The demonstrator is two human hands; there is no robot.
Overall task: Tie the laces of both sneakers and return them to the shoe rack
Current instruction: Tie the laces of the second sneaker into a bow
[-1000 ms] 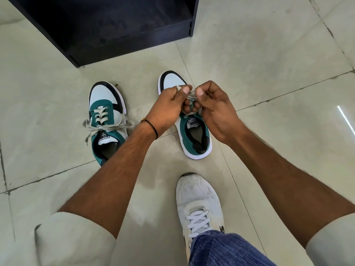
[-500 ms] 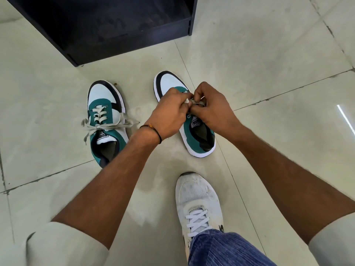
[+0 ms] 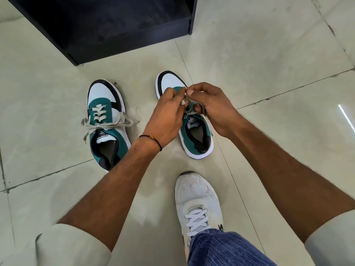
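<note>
Two green, white and black sneakers stand on the tiled floor. The left sneaker (image 3: 105, 121) has its grey laces in a bow across the tongue. Over the right sneaker (image 3: 197, 135) my left hand (image 3: 167, 116) and my right hand (image 3: 213, 106) meet, both pinching its grey laces (image 3: 189, 110). The fingers hide most of the knot. The black shoe rack (image 3: 107, 25) stands just beyond the sneakers, its low shelf dark and bare.
My own foot in a white laced shoe (image 3: 197, 204) rests on the floor below the right sneaker, with a blue trouser leg (image 3: 226, 248) at the bottom. Pale floor tiles with dark grout lines spread all around.
My hands have shifted slightly on the right sneaker's laces, and the sneaker's heel has swung a little to the right. The left sneaker has not moved.
</note>
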